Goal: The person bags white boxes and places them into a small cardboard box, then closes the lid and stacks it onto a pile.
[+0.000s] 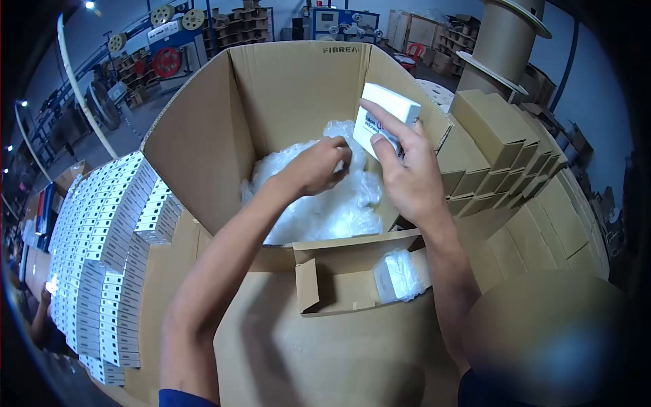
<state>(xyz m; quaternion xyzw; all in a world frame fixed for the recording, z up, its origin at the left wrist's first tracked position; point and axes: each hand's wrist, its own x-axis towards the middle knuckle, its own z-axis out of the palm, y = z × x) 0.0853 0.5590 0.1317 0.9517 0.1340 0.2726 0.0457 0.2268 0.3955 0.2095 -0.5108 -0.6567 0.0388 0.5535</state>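
My right hand [411, 166] grips a small white printed box [380, 119], tilted, at the right side of a large open carton [298, 88]. My left hand [319, 166] is over the carton with its fingers curled closed; what they hold, if anything, is hidden. Below and behind it lies a heap of clear bubble wrap [325, 220] inside the carton. In front of the large carton sits a small open brown box [346, 288]. At its right end is a white box in bubble wrap [398, 277].
Rows of stacked white boxes [102, 224] stand on the left. Brown cartons [491, 132] are stacked at the right, beside a large spool [502, 47]. Bare cardboard [298, 353] covers the surface nearest me. Machinery [346, 24] stands farther back.
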